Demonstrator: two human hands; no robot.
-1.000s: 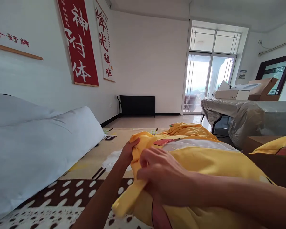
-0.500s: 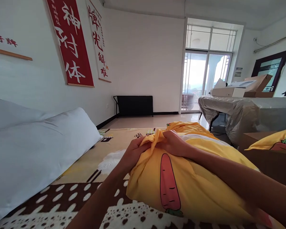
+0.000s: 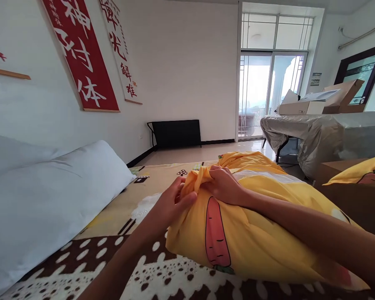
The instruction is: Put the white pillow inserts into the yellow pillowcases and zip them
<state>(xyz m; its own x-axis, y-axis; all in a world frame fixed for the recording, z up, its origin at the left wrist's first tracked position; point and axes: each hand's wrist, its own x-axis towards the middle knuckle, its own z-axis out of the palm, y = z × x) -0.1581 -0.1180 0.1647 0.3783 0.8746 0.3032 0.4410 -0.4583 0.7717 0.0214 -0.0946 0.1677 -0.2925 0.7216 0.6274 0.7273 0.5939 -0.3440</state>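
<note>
A yellow pillowcase (image 3: 268, 233) printed with a red carrot lies on the bed, stuffed with a pillow whose white end shows further back. My left hand (image 3: 171, 204) pinches the bunched far corner of the yellow fabric from the left, fingers closed on it. My right hand (image 3: 223, 185) grips the same bunched corner from the right, fingers wrapped round the cloth. The two hands sit close together at that corner.
A bare white pillow (image 3: 50, 196) lies along the wall at left on the patterned bedsheet (image 3: 90, 258). A covered table (image 3: 315, 133) with cardboard boxes stands at right. Another yellow pillow (image 3: 362, 173) rests on a brown box. A black bench (image 3: 175, 132) is by the far wall.
The carrot side of the pillowcase has come up on top. My right hand moved from the near fold to the far corner beside my left hand, and both now bunch that corner.
</note>
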